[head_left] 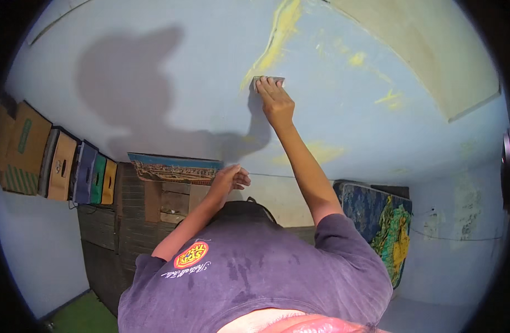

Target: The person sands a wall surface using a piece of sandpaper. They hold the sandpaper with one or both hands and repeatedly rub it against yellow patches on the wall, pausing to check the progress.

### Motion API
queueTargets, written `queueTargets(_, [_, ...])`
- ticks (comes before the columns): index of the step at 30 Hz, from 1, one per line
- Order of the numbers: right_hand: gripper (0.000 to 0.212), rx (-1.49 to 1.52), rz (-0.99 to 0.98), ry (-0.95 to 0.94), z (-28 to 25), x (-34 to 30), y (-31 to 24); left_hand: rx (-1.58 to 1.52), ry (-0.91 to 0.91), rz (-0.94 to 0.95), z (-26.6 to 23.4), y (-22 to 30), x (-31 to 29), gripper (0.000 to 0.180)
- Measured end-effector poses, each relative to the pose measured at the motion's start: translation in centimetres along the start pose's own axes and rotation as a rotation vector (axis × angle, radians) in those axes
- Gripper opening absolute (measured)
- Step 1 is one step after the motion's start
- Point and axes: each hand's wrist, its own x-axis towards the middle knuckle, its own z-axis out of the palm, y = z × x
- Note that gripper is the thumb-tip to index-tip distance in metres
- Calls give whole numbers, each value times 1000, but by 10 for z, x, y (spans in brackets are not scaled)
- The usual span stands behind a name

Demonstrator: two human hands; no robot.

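Note:
My right hand [275,104] reaches up to a pale blue wall [210,72], its fingers pressed over a small flat grey pad [277,79]. The pad lies against the wall, just below the lower end of a long yellow streak [280,36]; a dark line runs along that streak. Fingers hide most of the pad, so its exact kind is unclear. Lower down, my left hand [230,180] hovers in front of my body with loosely bent fingers and nothing visible in them. Beside it is a long picture panel [177,166] showing a landscape.
Cardboard boxes and coloured file boxes [61,161] stand in a row at the left. A patterned mattress-like slab [374,227] leans at the right, partly under colourful cloth [396,238]. More yellow patches [357,59] mark the wall. A pale board [432,50] juts at the upper right.

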Motion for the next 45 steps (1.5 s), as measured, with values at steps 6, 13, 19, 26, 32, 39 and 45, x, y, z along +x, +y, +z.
queueTargets(6, [35, 215, 222, -280, -33, -57, 2, 22, -9, 21, 8, 11, -7, 36])
queueTargets(13, [19, 1051, 1362, -65, -105, -92, -18, 43, -36, 26, 2, 2, -1, 33])
queueTargets(19, [15, 1378, 1771, 115, -146, -95, -93, 278, 27, 124, 28, -2, 1, 35])
queueTargets(26, [19, 1621, 1825, -32, -153, -106, -132, 361, -7, 257, 24, -5, 6, 38])
queueTargets(32, [56, 943, 1326, -103, -150, -105, -151, 393, 59, 322, 12, 5, 5, 26])
queueTargets(39, [43, 735, 865, -371, -146, -101, -145, 369, 45, 328, 3, 7, -2, 25])
queueTargets(45, [29, 821, 1226, -451, -151, -106, -156, 445, 30, 337, -2, 8, -5, 25])
